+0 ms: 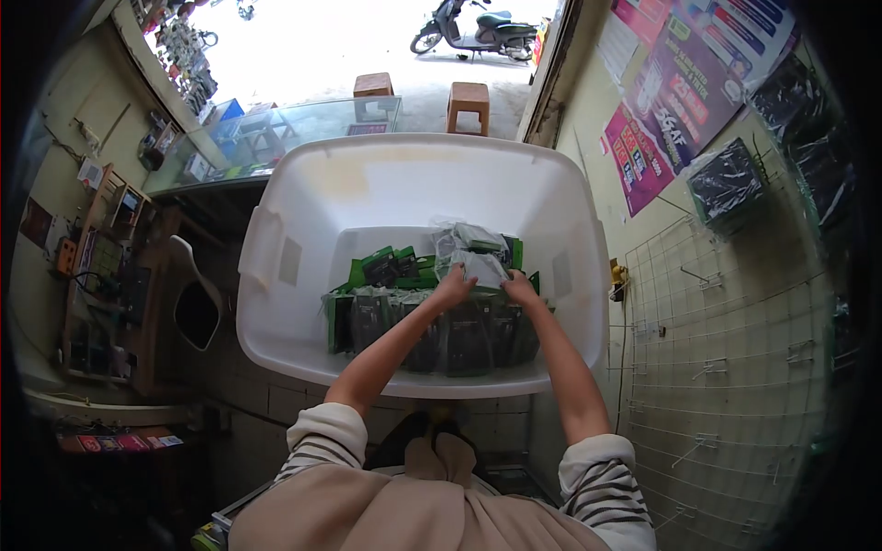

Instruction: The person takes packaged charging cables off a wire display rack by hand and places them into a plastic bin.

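Note:
Both hands are inside a large white plastic tub [423, 165], over a heap of dark green and black packages. My left hand [453, 286] grips the near left edge of a clear plastic bag [481, 270], its fingers bent onto the film. At the bag's right corner, my right hand [520, 287] pinches the plastic. Small green-and-black boxes [390, 264] lie loose to the left of the bag. Below my wrists, a row of dark packages [469, 335] in clear wrap stands along the tub's near side.
A glass display case [303, 124] stands beyond the tub, with brown stools [469, 101] and a scooter [478, 32] outside. A wire grid [717, 349] with hooks and a hanging wrapped pack [728, 184] lines the right wall. A white chair [197, 285] is at left.

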Demonstrator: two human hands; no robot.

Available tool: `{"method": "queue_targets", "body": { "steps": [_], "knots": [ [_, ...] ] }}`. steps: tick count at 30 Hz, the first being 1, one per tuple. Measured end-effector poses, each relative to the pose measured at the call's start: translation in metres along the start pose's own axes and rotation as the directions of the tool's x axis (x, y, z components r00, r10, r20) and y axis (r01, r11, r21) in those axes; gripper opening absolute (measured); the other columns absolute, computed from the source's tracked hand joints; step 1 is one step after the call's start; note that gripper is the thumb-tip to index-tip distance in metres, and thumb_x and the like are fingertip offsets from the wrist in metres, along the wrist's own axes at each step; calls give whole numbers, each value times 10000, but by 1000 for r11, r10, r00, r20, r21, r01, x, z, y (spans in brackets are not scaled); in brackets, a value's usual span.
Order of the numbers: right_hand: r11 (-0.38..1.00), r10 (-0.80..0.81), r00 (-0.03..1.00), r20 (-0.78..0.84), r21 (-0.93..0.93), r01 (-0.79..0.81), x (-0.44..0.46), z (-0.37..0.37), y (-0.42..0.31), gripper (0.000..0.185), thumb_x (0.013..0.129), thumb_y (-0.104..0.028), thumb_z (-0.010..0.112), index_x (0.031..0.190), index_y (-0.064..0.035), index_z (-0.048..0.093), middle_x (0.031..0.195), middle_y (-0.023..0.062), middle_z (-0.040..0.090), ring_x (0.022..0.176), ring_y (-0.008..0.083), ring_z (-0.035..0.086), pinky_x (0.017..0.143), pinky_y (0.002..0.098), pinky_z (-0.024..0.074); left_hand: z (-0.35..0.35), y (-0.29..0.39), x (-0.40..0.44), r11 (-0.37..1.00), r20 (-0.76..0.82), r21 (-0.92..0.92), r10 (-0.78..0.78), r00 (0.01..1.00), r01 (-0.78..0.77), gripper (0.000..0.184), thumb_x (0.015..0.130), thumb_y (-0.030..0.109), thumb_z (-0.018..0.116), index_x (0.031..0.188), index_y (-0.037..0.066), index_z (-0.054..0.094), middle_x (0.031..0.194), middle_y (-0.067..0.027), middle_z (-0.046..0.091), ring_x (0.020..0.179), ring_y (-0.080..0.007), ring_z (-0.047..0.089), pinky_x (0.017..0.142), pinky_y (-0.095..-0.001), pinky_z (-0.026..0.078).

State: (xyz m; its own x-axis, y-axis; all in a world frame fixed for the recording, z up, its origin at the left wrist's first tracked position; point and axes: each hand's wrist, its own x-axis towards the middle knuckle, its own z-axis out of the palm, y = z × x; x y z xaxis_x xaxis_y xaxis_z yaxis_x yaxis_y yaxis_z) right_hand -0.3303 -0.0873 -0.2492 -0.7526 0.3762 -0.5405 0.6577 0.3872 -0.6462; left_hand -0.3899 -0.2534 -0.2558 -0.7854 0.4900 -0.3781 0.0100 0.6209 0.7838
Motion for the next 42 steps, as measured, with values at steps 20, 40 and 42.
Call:
{"method": "queue_targets", "body": {
  "steps": [20, 40, 42],
  "knots": [
    [730, -426, 73, -902, -295, 616, -159, -258, -42, 436, 803, -77, 442, 1211, -13, 304, 1161, 168, 366, 1048, 293, 410, 913, 384, 316, 42, 343, 42, 386, -218, -120, 889, 404, -915, 585, 768, 258, 600, 1221, 31, 309, 1208, -162, 375, 1155, -263, 331, 969, -353, 254],
    [793, -300, 32, -953, -231, 564, -118, -285, -32, 590, 811, -149, 470, 1278, 27, 156, 1176, 248, 251, 1120, 372, 273, 939, 432, 257, 93, 409, 90, 548, 63, -346, 824, 563, -762, 595, 776, 391, 562, 1203, 29, 361, 1099, -122, 419, 1074, -187, 381, 895, -295, 314],
    [800, -339, -45, -940, -313, 511, -115, -287, -35, 569, 793, -100, 473, 1269, 24, 188, 1124, 228, 278, 1079, 356, 312, 910, 431, 287, 95, 408, 98, 482, 54, -422, 859, 510, -768, 569, 786, 357, 561, 1202, 31, 353, 1072, -89, 452, 1007, -148, 437, 860, -267, 347]
  ]
}}
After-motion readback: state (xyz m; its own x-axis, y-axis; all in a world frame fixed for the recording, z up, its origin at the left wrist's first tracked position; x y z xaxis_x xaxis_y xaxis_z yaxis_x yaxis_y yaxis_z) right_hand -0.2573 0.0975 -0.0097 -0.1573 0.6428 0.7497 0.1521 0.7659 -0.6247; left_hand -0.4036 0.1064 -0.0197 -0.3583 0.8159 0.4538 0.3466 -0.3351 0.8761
